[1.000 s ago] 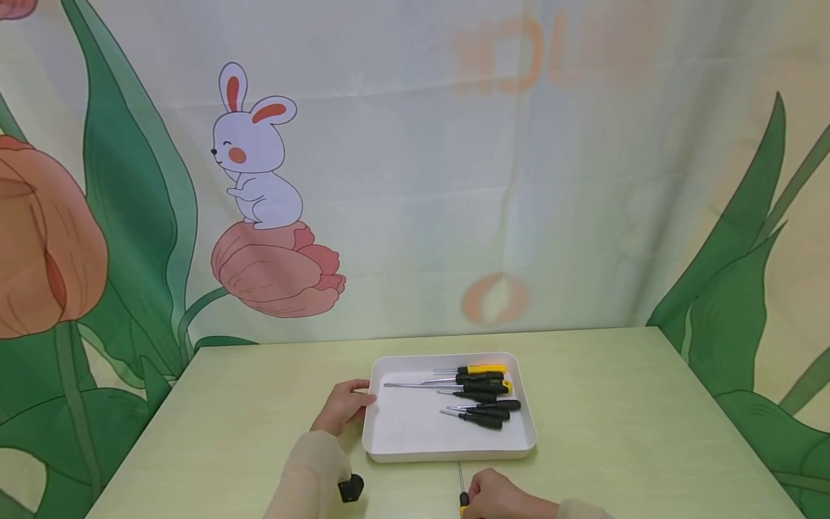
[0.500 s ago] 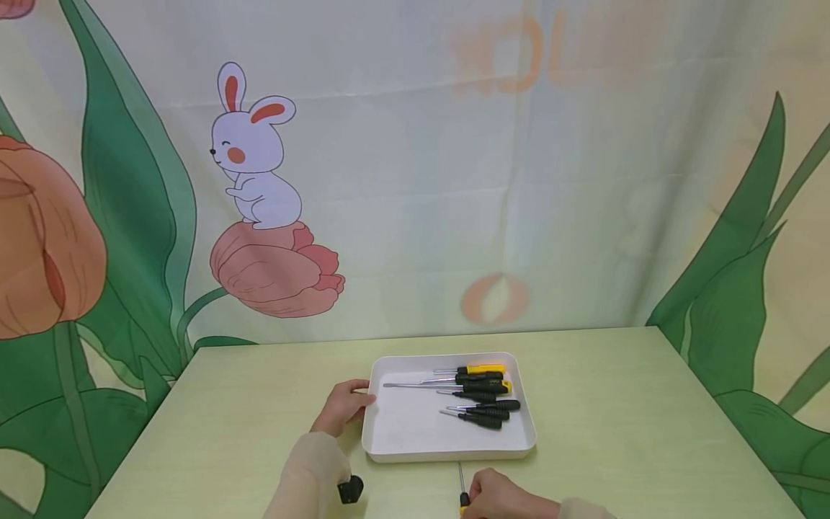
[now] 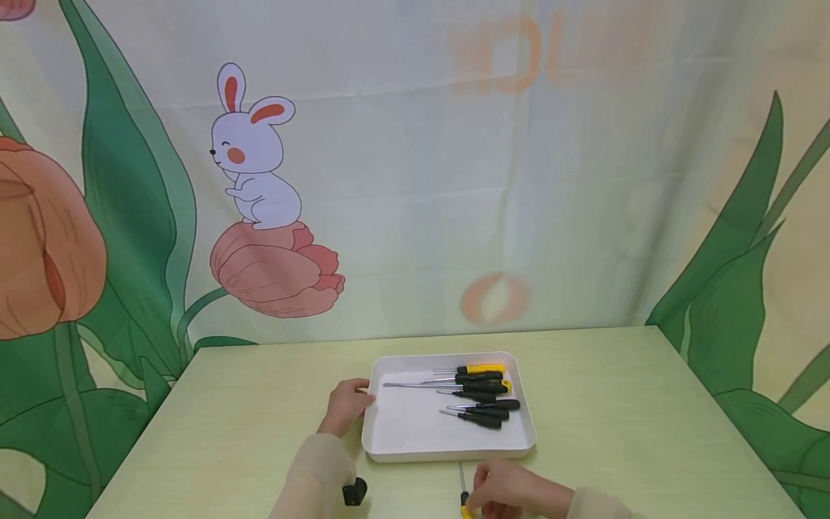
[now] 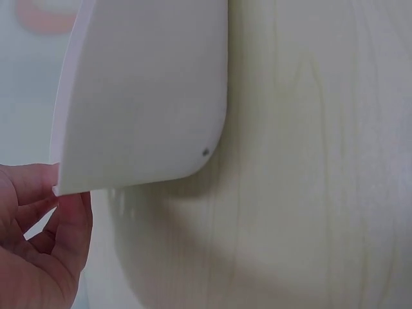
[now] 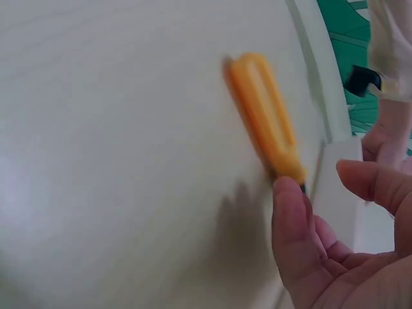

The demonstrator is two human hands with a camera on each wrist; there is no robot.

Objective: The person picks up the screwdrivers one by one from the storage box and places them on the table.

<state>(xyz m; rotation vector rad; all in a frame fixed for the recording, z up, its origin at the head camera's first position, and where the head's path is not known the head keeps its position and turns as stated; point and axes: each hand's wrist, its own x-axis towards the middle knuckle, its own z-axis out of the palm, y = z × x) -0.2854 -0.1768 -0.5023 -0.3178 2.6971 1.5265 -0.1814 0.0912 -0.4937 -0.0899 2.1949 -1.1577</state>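
My left hand (image 3: 346, 405) pinches the left rim of a white tray (image 3: 403, 427); in the left wrist view, its thumb and fingers hold the edge of the tray wall (image 4: 145, 96). A screwdriver with a yellow handle (image 5: 265, 112) lies on the table in front of the tray, its shaft toward the tray. Beside it is my right hand (image 3: 502, 486), the fingertips at the black collar end of the handle. In the right wrist view, the thumb of my right hand (image 5: 341, 257) stands apart from the fingers, which are loosely bent.
Several screwdrivers (image 3: 483, 387) with black or black-and-yellow handles lie on the tray's right side, shafts pointing left. The pale wood-grain table (image 3: 622, 411) extends on both sides. A printed curtain (image 3: 402, 180) hangs behind it. A black device (image 3: 354, 491) is worn at the left wrist.
My right hand has shifted slightly up and right, and more of the yellow handle shows beside it. My left forearm has moved a little to the right; the tray stays in place.
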